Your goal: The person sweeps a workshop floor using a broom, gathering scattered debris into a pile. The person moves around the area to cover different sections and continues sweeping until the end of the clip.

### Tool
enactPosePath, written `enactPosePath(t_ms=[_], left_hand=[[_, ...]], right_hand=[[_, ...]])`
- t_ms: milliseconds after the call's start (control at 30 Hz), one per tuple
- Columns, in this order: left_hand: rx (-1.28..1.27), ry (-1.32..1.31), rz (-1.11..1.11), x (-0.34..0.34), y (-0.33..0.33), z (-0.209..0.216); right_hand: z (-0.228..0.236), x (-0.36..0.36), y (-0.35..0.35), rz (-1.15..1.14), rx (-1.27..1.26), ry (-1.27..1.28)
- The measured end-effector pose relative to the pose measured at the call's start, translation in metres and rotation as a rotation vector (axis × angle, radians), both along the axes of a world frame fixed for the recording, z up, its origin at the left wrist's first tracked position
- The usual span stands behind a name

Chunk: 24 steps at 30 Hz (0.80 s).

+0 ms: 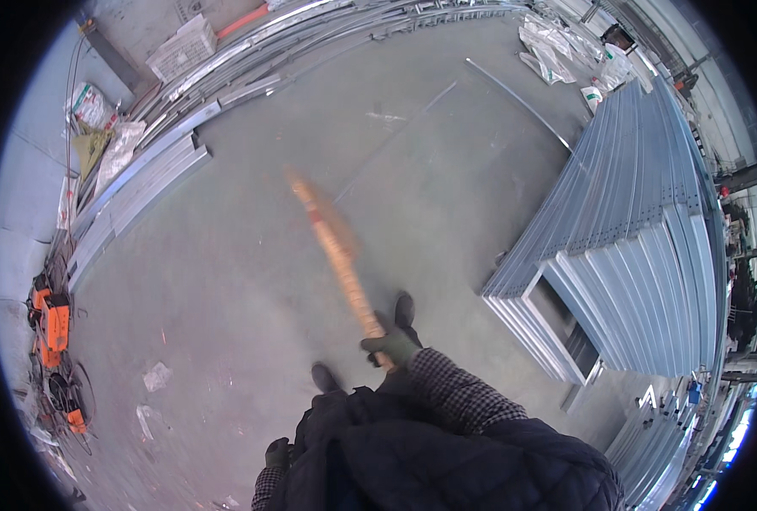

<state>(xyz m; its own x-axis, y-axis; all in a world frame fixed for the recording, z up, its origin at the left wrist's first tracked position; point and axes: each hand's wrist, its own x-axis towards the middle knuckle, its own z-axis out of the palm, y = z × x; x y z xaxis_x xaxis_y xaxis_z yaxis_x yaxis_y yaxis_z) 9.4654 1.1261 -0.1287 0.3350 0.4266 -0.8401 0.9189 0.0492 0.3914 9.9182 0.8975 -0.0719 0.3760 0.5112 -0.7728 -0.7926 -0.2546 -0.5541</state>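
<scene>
My right hand [392, 342], in a dark green glove, is closed around a long yellowish-brown stick [344, 271]. The stick slants away over the floor to the upper left, and a short end shows below my grip. Its far part is smeared by motion, with a reddish band near the tip, so its exact kind is unclear. Low at my left side hangs my left hand [277, 452] in a dark glove, beside my dark padded jacket. Its fingers are too small and hidden to make out.
Stacked grey metal frames [617, 247] stand close on my right, with more metal profiles [651, 443] behind. Long metal bars [251, 64] line the far left. Orange machines with cables [53, 328] sit at left. A thin strip [519, 98] and plastic scraps [157, 376] lie on the floor.
</scene>
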Motion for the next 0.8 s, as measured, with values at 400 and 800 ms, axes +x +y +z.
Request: enactPosePath(t_ms=[400, 800], left_hand=[[-0.068, 0.212, 0.001, 0.118, -0.122, 0.031], [-0.075, 0.156, -0.093, 0.175, -0.113, 0.006]], right_hand=[[-0.163, 0.356, -0.214, -0.442, -0.486, -0.040], [-0.085, 0.134, 0.009, 0.378, -0.132, 0.332]])
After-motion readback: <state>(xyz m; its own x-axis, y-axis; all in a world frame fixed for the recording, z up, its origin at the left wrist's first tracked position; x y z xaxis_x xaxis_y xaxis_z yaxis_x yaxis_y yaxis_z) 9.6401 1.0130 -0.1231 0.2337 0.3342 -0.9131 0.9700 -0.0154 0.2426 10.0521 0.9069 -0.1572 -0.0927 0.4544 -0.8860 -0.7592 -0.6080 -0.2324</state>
